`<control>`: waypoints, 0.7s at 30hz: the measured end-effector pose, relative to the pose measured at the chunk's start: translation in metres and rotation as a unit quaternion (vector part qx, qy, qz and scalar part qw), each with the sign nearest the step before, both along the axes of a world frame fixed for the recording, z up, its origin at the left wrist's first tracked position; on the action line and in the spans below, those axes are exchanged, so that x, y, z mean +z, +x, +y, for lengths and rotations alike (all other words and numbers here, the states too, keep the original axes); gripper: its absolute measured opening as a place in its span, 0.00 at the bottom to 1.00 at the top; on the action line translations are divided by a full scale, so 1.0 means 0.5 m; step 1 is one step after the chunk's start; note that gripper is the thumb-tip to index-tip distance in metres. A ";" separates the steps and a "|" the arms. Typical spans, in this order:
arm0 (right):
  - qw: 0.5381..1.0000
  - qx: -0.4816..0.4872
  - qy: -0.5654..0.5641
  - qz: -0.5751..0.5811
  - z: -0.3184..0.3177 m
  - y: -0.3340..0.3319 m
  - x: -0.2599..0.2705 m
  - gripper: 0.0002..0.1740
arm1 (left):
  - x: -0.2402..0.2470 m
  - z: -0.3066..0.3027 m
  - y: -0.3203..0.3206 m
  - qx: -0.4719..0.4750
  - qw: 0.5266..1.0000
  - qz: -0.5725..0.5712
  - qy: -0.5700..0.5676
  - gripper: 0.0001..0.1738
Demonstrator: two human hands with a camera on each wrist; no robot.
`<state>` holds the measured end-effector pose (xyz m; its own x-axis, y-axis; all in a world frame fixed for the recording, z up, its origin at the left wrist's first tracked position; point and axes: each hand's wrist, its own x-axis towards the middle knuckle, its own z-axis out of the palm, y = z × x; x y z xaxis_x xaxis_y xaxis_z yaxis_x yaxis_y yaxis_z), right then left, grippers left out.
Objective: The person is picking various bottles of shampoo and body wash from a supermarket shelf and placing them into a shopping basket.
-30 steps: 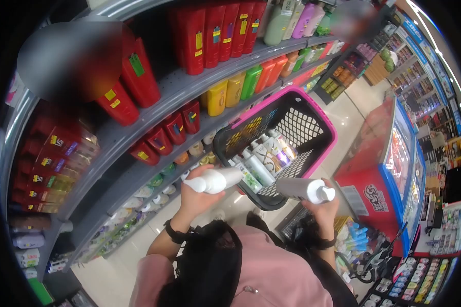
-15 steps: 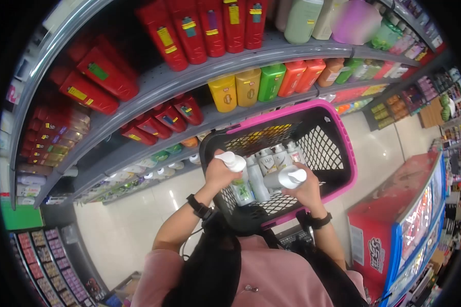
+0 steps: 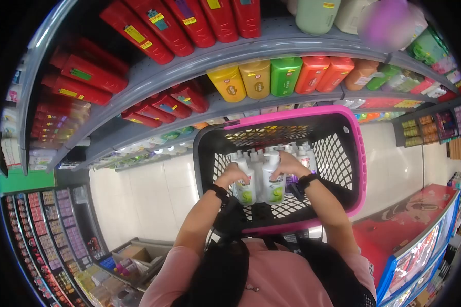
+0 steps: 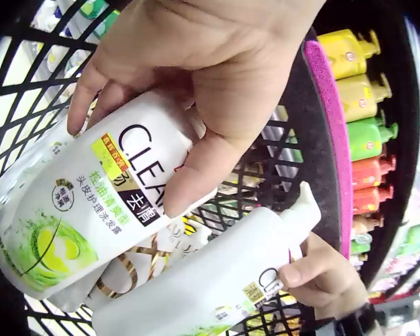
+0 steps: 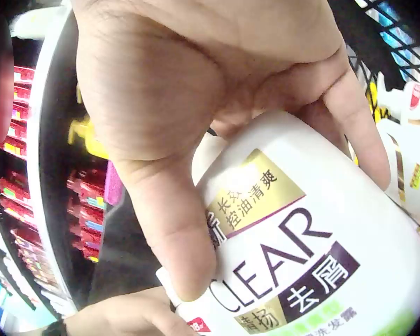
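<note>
**Two CLEAR bottles stood in the basket**

The pink-rimmed black basket [image 3: 356, 153] holds both white pump bottles upright. Left hand [image 3: 232, 174] grips the left bottle [image 3: 246, 190], right hand [image 3: 290, 165] the right bottle [image 3: 274, 188]. Labels read "CLEAR". Moments earlier the bottles were tilted higher.

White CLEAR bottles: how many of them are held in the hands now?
2. The left hand grips the left bottle and the right hand grips the right bottle, both inside the pink-rimmed basket. Other white bottles stand behind them, partly hidden.
</note>
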<state>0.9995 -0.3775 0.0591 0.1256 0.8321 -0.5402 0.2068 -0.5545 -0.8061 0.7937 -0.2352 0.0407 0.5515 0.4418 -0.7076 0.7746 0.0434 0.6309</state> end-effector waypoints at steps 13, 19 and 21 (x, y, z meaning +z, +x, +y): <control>0.984 -0.023 -0.126 -0.123 -0.010 -0.095 -0.185 0.51 | -0.119 -0.048 -0.051 -0.016 0.989 0.105 0.099 0.42; 0.977 0.066 -0.092 -0.179 -0.042 -0.097 -0.154 0.47 | -0.040 -0.039 -0.065 -0.022 0.992 0.051 0.116 0.29; 0.981 0.033 -0.094 -0.164 -0.046 -0.099 -0.130 0.46 | -0.003 -0.048 -0.076 -0.002 0.997 -0.054 0.063 0.25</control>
<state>0.9500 -0.4006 -0.0061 0.2670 0.7344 -0.6240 0.4795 -0.6629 -0.5750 0.7558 -0.2591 0.0391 0.6235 0.5205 -0.5834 0.7021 -0.0445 0.7107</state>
